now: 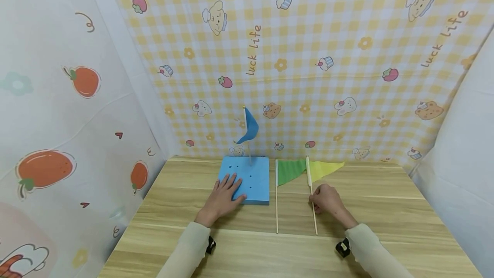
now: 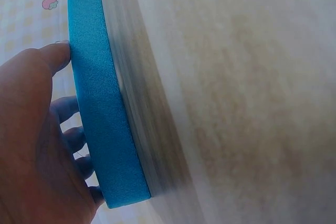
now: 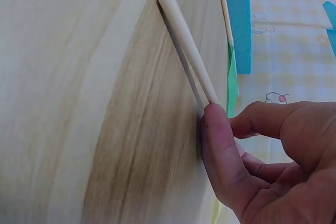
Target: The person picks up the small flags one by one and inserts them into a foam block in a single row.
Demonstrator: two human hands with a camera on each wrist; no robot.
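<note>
My left hand (image 1: 224, 196) lies with fingers spread on a blue foam block (image 1: 258, 190), which has several small holes in its top. The left wrist view shows the block's thick side (image 2: 105, 87) and the fingertips on its upper face. A blue pennant flag (image 1: 251, 127) stands upright on its stick near the block's back edge. To the block's right, my right hand (image 1: 328, 200) pinches the wooden stick of a yellow pennant flag (image 1: 324, 170). The stick's lower end (image 3: 181, 24) sits slightly off the table in the right wrist view.
Between the block and the yellow flag, a green pennant flag (image 1: 289, 171) lies on the wooden table (image 1: 270, 252), its tip reaching the yellow flag's stick. A checked yellow cloth (image 1: 301, 98) hangs behind the table, and a white printed cloth (image 1: 115, 76) hangs at the left.
</note>
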